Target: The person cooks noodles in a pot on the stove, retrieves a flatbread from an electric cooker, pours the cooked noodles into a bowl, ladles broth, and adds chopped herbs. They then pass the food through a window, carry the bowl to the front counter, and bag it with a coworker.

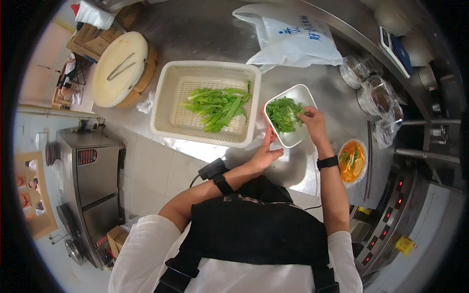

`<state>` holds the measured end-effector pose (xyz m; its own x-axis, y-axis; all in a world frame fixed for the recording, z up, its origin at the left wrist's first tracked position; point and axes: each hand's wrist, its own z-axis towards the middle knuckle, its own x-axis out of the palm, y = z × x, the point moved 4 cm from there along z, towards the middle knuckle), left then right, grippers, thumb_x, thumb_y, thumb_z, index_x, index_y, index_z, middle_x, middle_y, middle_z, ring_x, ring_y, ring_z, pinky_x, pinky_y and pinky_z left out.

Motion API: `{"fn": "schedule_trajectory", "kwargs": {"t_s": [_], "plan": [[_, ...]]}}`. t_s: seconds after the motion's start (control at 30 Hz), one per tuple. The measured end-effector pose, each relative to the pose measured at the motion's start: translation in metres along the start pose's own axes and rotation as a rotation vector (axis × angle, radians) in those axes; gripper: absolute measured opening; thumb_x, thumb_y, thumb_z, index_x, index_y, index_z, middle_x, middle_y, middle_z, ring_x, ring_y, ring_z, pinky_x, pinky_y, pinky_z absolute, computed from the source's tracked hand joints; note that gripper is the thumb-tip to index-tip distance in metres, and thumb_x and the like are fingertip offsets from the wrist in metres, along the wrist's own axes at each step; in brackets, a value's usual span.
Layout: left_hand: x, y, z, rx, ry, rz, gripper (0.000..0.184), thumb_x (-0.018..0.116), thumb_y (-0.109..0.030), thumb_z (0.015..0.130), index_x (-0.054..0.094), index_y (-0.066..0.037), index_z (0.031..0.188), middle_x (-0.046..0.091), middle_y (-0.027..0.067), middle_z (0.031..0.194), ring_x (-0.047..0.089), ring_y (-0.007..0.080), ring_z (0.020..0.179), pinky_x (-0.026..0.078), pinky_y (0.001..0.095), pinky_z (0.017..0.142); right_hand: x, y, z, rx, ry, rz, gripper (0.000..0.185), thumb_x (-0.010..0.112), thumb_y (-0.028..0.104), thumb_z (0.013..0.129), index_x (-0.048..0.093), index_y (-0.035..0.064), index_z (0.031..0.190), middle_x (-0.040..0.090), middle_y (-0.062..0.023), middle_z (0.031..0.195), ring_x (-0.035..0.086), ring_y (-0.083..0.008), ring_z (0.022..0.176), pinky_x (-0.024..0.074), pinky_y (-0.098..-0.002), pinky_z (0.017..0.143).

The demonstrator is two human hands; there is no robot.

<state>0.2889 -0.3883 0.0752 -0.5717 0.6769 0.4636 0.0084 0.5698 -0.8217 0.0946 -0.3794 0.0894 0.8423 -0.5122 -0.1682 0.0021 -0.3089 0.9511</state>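
A white rectangular container [309,96] with rounded corners stands on the steel counter, holding finely chopped green herbs [284,114]. Against its near left side, my left hand [266,155] steadies it, with fingers along the wall and the thumb apart. My right hand [313,121] reaches over the right rim, its fingertips pinched together at the herbs. Left of the container is a large cream plastic basket [157,105] with a loose pile of leafy greens [218,108]. A bowl of orange-red soup [352,162] with green leaves sits to the right of my right forearm.
Metal tongs [121,67] lie on a round chopping block [110,88] at the far left. A white plastic bag [295,36] lies at the back. Film-wrapped containers [375,95] line the right side, near dark chopsticks [369,151]. A scale [394,51] rests on the shelf.
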Motion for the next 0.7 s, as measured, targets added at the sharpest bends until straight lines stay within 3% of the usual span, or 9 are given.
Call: {"fn": "schedule_trajectory", "kwargs": {"t_s": [0.17,0.27,0.4,0.47,0.53,0.7], "plan": [[0.001,0.001,0.0,-0.118,-0.013,0.032,0.089,0.054,-0.004,0.076,-0.009,-0.025,0.134,0.018,0.0159,0.137,0.046,0.0234,0.105,0.044,0.0304,0.074,-0.061,0.056,-0.057,-0.03,-0.107,0.175,0.009,0.06,0.002,0.074,0.058,0.0037,0.083,0.057,0.0012,0.074,0.052,-0.0067,0.066,0.0406,-0.019,0.062],[0.0,-0.003,-0.009,-0.235,-0.106,0.055,0.086,0.057,-0.011,0.076,-0.005,-0.014,0.135,0.026,0.0152,0.133,0.046,0.0232,0.106,0.039,0.0335,0.083,-0.122,0.053,-0.094,-0.041,-0.224,0.166,0.011,0.059,0.001,0.074,0.058,0.0026,0.085,0.058,-0.0001,0.079,0.052,-0.0064,0.071,0.0407,-0.0186,0.065],[-0.006,0.013,-0.015,-0.382,-0.146,-0.007,0.068,0.047,-0.011,0.079,0.008,-0.009,0.134,0.042,0.0108,0.124,0.049,0.0184,0.103,0.037,0.0296,0.079,-0.193,0.032,-0.138,0.022,-0.365,-0.094,0.015,0.058,-0.001,0.074,0.058,0.0003,0.089,0.058,-0.002,0.082,0.053,-0.0083,0.076,0.0419,-0.021,0.067],[-0.001,0.018,-0.018,-0.455,-0.035,-0.012,0.058,0.045,-0.017,0.08,0.018,-0.003,0.13,0.05,0.0104,0.117,0.05,0.0176,0.102,0.034,0.0291,0.082,-0.206,0.005,-0.148,0.082,-0.407,-0.229,0.017,0.057,-0.002,0.074,0.058,-0.0006,0.091,0.059,-0.0045,0.086,0.054,-0.0104,0.079,0.0432,-0.0224,0.068],[0.006,0.018,-0.02,-0.47,-0.019,0.007,0.055,0.045,-0.017,0.081,0.021,-0.003,0.128,0.051,0.0101,0.115,0.05,0.0173,0.102,0.034,0.0289,0.082,-0.202,0.002,-0.153,-0.107,-0.392,-0.935,0.021,0.06,0.0,0.072,0.058,-0.0021,0.093,0.058,-0.0074,0.082,0.055,-0.0123,0.074,0.0439,-0.0235,0.065],[0.008,0.024,-0.02,-0.465,0.021,0.037,0.049,0.045,-0.018,0.081,0.027,-0.003,0.125,0.054,0.009,0.112,0.049,0.0162,0.101,0.033,0.0275,0.08,-0.22,0.01,-0.161,0.022,-0.411,-0.748,0.022,0.055,0.005,0.078,0.059,-0.0011,0.098,0.06,-0.0094,0.081,0.056,-0.0143,0.074,0.0435,-0.0233,0.065]]}}
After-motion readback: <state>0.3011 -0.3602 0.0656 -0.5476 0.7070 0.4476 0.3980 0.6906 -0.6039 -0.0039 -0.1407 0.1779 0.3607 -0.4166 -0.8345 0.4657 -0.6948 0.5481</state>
